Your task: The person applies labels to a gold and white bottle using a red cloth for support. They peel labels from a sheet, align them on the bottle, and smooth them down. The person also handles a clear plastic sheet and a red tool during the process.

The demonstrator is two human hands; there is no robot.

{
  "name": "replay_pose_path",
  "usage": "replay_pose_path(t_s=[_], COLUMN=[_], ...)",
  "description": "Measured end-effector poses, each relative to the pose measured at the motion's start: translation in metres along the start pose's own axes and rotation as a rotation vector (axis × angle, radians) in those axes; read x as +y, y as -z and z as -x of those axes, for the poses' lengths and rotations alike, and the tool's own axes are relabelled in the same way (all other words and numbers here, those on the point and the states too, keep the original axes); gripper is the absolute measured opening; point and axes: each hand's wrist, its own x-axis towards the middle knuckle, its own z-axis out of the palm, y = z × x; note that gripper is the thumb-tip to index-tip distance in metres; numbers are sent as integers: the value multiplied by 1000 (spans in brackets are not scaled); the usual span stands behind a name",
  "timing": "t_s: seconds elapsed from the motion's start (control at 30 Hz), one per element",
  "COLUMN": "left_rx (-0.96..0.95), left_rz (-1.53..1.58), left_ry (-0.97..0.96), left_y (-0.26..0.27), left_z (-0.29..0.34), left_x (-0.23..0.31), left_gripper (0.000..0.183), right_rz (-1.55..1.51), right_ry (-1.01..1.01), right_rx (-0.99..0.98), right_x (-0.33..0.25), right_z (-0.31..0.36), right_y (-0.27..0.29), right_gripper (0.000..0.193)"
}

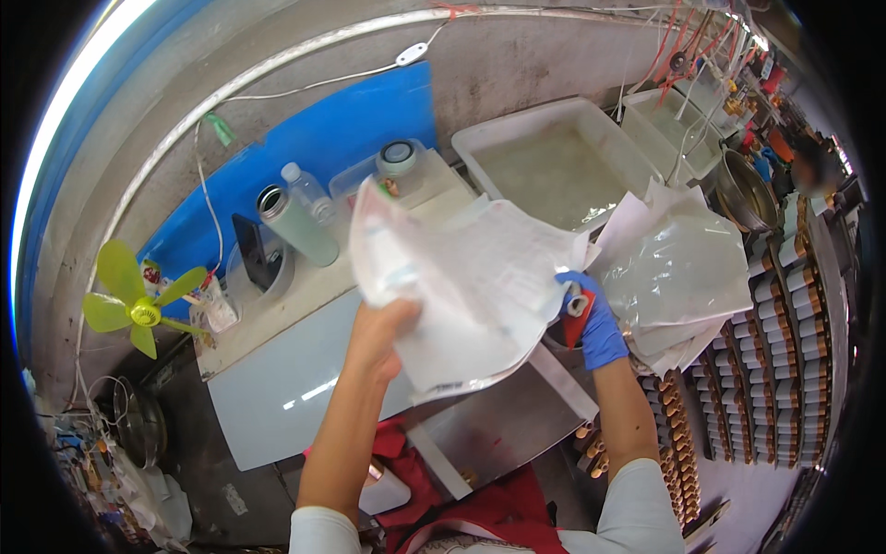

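Note:
A stack of white paper sheets [480,286] with faint print spans the space between my two hands, and its left part is lifted and blurred. My bare left hand [380,337] is closed on the sheets' left edge, thumb on top. My right hand [595,323], in a blue glove, is closed at the right edge of the sheets. In that same hand is a small red piece [576,325] with a grey round end, whose kind I cannot make out. Right beside the glove lies a pile of clear plastic-covered sheets [678,268].
A white tub of cloudy liquid [466,138] stands behind the sheets. On the left bench are a green thermos [309,231], a plastic bottle [309,194] and a phone [254,251]. A yellow-green fan [143,309] is far left. Racks of grey cylinders [771,346] stand right.

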Motion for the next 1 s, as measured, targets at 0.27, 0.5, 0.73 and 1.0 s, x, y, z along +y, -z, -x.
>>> replay_pose_path(t_s=[0.27, 0.5, 0.73, 1.0], left_rx=[-287, -283, -170, 172], left_rz=[-107, -136, -192, -127], left_ry=[-128, -107, -82, 145], left_y=[-73, -103, -31, 106], left_z=[11, 36, 63, 139], left_x=[79, 66, -22, -200], left_gripper=[35, 37, 39, 34], right_rz=[1013, 152, 529, 187], right_ry=[787, 565, 578, -107], right_rx=[-51, -490, -270, 85], right_x=[-37, -47, 18, 123], right_z=[21, 53, 87, 150], right_y=[31, 51, 107, 213], right_gripper=[20, 32, 37, 25])
